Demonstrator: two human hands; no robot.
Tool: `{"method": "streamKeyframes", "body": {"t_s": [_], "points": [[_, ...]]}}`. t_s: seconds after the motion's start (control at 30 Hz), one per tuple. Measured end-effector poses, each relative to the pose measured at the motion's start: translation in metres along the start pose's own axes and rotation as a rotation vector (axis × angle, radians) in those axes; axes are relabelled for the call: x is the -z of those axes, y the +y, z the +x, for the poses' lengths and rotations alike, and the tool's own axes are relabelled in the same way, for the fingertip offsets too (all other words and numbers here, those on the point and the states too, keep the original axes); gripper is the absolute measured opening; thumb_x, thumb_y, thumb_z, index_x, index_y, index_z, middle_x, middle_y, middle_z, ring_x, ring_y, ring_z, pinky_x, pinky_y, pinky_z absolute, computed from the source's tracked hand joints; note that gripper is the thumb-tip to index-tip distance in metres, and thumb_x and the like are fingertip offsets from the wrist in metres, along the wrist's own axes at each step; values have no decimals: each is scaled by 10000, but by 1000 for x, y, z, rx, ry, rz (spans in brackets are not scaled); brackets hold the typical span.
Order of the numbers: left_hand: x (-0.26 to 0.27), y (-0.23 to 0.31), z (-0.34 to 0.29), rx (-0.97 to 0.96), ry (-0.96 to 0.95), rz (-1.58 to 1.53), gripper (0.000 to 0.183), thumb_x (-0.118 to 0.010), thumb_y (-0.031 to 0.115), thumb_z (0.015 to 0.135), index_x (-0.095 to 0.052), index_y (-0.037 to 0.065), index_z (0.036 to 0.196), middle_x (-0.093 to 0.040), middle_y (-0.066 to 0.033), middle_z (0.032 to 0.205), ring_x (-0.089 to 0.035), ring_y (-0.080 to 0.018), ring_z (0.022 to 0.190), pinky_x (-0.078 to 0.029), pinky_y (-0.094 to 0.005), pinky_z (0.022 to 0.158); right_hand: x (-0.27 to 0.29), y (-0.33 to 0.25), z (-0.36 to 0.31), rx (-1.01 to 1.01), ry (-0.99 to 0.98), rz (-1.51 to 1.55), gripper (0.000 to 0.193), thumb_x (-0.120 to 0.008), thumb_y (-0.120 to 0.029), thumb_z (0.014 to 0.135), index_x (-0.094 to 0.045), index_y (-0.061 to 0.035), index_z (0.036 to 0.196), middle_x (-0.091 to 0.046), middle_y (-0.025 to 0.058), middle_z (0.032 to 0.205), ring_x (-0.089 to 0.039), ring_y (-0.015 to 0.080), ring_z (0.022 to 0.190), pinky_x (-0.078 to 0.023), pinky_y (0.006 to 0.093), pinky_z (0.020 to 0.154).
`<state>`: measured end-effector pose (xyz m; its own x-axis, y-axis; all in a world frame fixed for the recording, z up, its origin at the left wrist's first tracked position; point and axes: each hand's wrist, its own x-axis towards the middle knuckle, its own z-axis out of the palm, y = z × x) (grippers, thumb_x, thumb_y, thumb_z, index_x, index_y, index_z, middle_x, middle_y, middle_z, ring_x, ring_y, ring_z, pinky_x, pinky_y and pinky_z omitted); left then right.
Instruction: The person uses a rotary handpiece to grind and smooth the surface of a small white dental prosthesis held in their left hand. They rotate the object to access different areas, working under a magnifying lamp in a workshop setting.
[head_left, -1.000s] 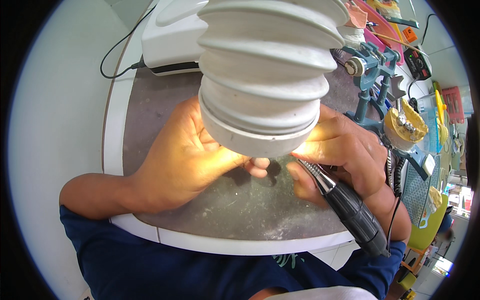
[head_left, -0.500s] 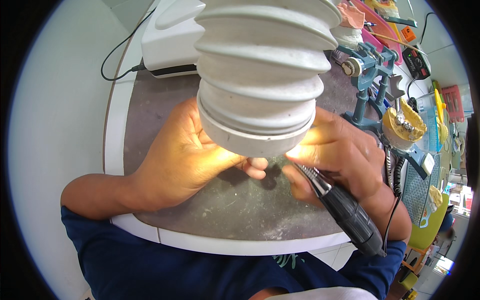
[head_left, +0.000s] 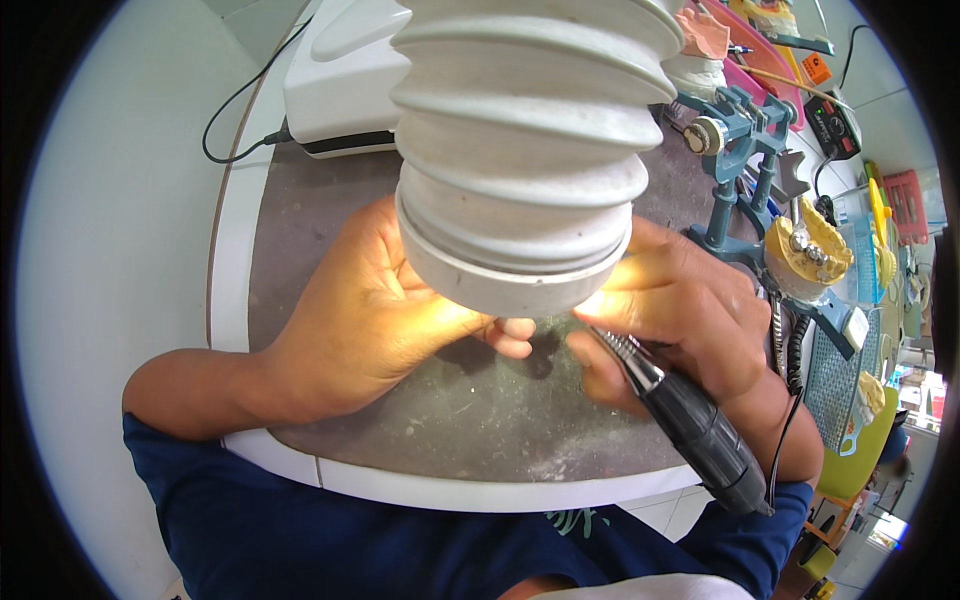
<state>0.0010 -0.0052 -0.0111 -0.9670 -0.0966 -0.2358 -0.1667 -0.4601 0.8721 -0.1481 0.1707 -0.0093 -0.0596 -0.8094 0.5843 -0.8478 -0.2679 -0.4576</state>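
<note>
Handpiece (head_left: 705,435), black with a ribbed silver nose, is slanting below the mouth of a white corrugated hose (head_left: 520,150); we are clasping it in our right hand (head_left: 690,310); our left hand (head_left: 365,320) is hiding partly behind the hose, so we cannot tell whether it is pinching anything; pale dust (head_left: 558,460) is speckling the grey worktop (head_left: 440,430); rightward, a blue articulator (head_left: 740,152) and yellow dental cast (head_left: 797,262) are standing.

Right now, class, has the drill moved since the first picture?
Yes, slightly: the drill in the right hand appears a little farther left, judged against the white table edge.
</note>
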Motion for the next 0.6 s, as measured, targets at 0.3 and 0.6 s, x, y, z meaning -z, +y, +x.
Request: {"method": "streamKeyframes", "body": {"t_s": [0.3, 0.6], "points": [[-1, 2, -1, 26, 4, 35, 377, -590, 80, 944, -478, -21, 1290, -620, -131, 1014, -638, -204, 853, -568, -335, 753, 0, 2, 2, 29, 6, -7, 308, -798, -42, 706, -634, -42, 966, -680, 228, 1021, -697, 347, 948, -566, 359, 763], [1, 4, 1, 56, -23, 23, 414, -611, 138, 942, -479, -10, 1306, -619, -97, 998, -626, -184, 845, -567, -333, 749, -2, 3, 1, 68, 18, -21, 318, -804, -38, 697, -638, -38, 969, -689, 206, 964, -696, 345, 953, -570, 363, 758]]}}
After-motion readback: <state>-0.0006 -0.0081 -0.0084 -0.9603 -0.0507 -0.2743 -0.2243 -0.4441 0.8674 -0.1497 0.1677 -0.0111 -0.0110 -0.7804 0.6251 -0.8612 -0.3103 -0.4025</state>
